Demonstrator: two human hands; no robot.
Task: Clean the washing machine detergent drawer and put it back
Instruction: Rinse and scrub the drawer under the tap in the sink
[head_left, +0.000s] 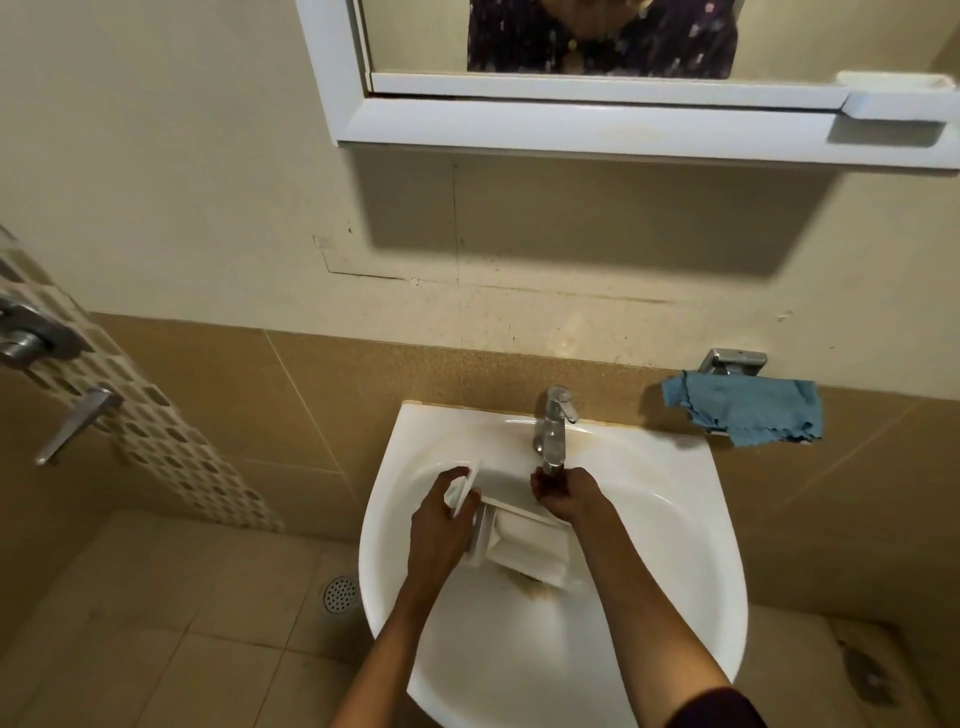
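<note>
- White plastic detergent drawer (524, 540) lies in the sink (691, 545) basin just below the tap (553, 426), out of its machine.
- Left hand (439, 525) grasps the drawer's front panel.
- Right hand (569, 496) curls at the drawer's far edge under the spout; whether it grips, I cannot tell.
- Washing seems under way, not finished.
- Likely left: rinsing, drying, perhaps with the blue cloth (748, 410), and refitting.

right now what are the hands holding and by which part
The left hand grips the detergent drawer by its front panel end. The right hand curls at its far edge under the tap; hold unclear.
</note>
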